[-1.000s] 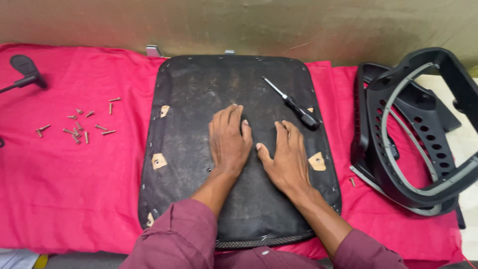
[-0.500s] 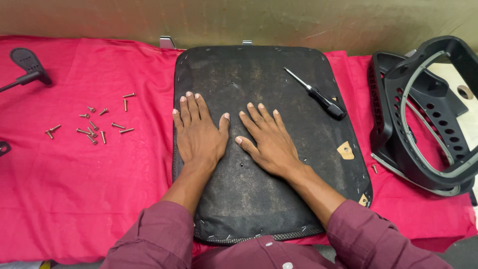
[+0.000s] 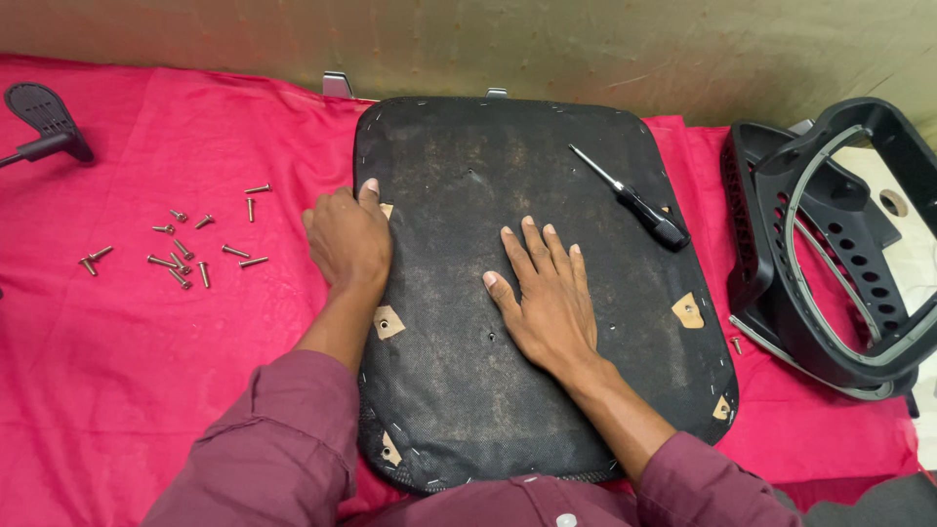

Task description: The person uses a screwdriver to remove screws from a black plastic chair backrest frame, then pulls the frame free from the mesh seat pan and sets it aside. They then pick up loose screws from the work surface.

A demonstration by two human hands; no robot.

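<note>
Red cloth (image 3: pixel 146 390) under seat panel (image 3: pixel 488 176): right hand (image 3: pixel 547 293) flat, steadying; left hand (image 3: pixel 346 239) gripping panel's left edge; screwdriver (image 3: pixel 634 200) upper right.

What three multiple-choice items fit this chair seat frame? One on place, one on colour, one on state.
1. Where does the screwdriver lie?
A. on the seat panel, upper right
B. among the loose screws
C. inside the black frame

2. What colour is the cloth under the parts?
A. green
B. red
C. white

3. How does the right hand rest?
A. closed around the screwdriver
B. lifted off the panel
C. flat on the panel, palm down, fingers spread

Answers:
1 A: the tool lies on the dark panel, apart from both hands.
2 B: red cloth shows under the screws and the panel.
3 C: the fingers lie flat and hold nothing, while the left hand curls at the panel's left edge.
</note>
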